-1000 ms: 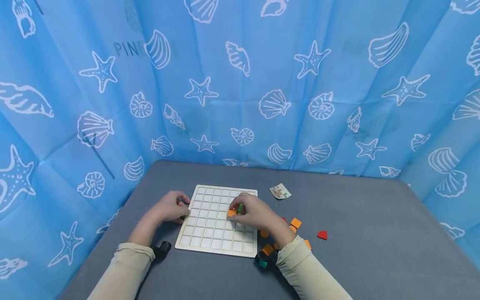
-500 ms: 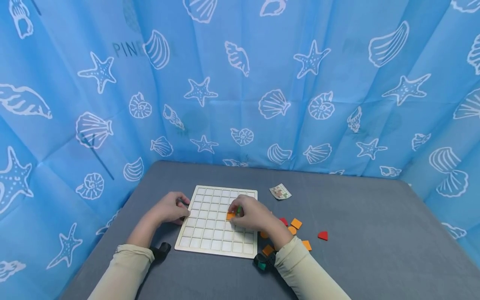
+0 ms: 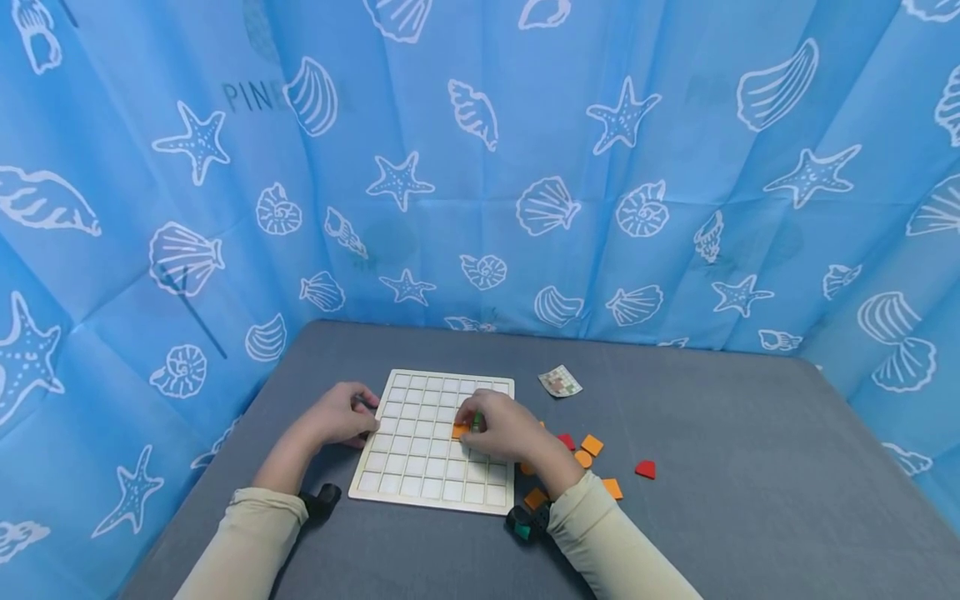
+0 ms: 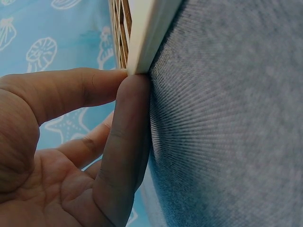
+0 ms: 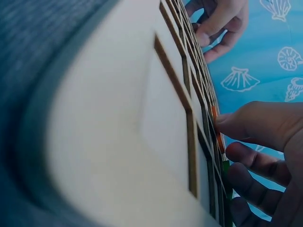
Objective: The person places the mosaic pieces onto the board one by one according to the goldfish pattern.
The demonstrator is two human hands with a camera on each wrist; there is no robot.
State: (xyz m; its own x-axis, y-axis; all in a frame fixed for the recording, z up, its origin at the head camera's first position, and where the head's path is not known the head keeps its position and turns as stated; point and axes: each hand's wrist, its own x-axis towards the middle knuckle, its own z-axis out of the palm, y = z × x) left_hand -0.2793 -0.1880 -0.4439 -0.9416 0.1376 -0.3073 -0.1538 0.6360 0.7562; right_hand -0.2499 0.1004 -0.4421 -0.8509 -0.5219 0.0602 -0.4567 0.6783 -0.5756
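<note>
Right grip (image 3: 501,429) seemingly pinches orange tile (image 3: 459,431) on grid board (image 3: 420,475); loose tiles (image 3: 592,445) beside.

Probably curtained (image 3: 480,167) recording booth

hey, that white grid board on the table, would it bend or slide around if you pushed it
The grid board looks like thin rigid wood, so it probably stays stiff. It lies flat and seems light, so it may slide on the grey table; the left hand presses its edge, likely steadying it.
</note>
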